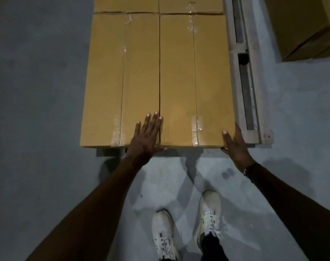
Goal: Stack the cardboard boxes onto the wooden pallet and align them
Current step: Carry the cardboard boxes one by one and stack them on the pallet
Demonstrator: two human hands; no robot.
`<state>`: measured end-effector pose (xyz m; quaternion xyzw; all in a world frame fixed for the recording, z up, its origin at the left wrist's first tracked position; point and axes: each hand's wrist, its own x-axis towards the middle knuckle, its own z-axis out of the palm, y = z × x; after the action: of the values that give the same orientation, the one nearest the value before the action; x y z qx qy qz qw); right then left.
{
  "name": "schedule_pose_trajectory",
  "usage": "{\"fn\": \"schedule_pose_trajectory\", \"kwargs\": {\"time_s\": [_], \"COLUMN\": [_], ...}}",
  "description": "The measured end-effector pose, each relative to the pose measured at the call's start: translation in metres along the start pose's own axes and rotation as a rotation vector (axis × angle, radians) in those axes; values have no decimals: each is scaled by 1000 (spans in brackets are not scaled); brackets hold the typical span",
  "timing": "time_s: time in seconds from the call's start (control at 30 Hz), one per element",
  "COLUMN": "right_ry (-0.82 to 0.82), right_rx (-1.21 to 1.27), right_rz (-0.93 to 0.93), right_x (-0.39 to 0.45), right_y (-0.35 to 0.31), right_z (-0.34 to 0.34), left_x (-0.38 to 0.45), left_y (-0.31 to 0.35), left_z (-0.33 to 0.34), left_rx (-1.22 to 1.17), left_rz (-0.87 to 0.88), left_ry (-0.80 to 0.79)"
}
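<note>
Grey concrete floor (37, 110) fills the view, dimly lit, with 2 white sneakers (186, 228) at 6 o'clock. At centre, 2 long cardboard boxes lie side by side, touching along a dark seam: the left box (120, 80) and the right box (196, 76), each with clear tape over its centre flap line. Behind them at 12 o'clock, 2 further boxes (158, 4) butt against their far ends. The wooden pallet (243, 87) shows as pale slats just beside the right box, at 3 o'clock of the stack.

The left hand (147, 134) rests flat on top of the left box at its near edge, fingers straight and slightly spread, beside the seam. The right hand (235, 146) presses the right box's near right corner, thumb on top, fingers extended along the side. Another cardboard stack (307, 27) sits at 2 o'clock, well apart.
</note>
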<state>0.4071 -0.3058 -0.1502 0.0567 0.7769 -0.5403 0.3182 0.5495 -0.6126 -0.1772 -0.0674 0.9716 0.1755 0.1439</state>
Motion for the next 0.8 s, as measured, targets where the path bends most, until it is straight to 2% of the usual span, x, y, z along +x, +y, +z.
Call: {"fn": "schedule_pose_trajectory", "kwargs": {"time_s": [0.3, 0.4, 0.53, 0.6, 0.8], "right_ry": [-19, -32, 75, 130, 185], "right_rx": [-77, -168, -261, -220, -36], "right_rz": [13, -22, -52, -83, -129], "right_x": [9, 6, -5, -15, -85], "right_y": [-1, -14, -44, -68, -162], "right_z": [-6, -7, -14, -20, -52], "left_x": [0, 1, 7, 1, -50], "left_y": [4, 8, 21, 36, 102], "left_z": [1, -13, -48, -71, -178], "left_rx": [-19, -49, -225, -351, -612], "left_rz": [-24, -60, -163, -224, -306], "left_ry": [31, -49, -199, -149, 192]}}
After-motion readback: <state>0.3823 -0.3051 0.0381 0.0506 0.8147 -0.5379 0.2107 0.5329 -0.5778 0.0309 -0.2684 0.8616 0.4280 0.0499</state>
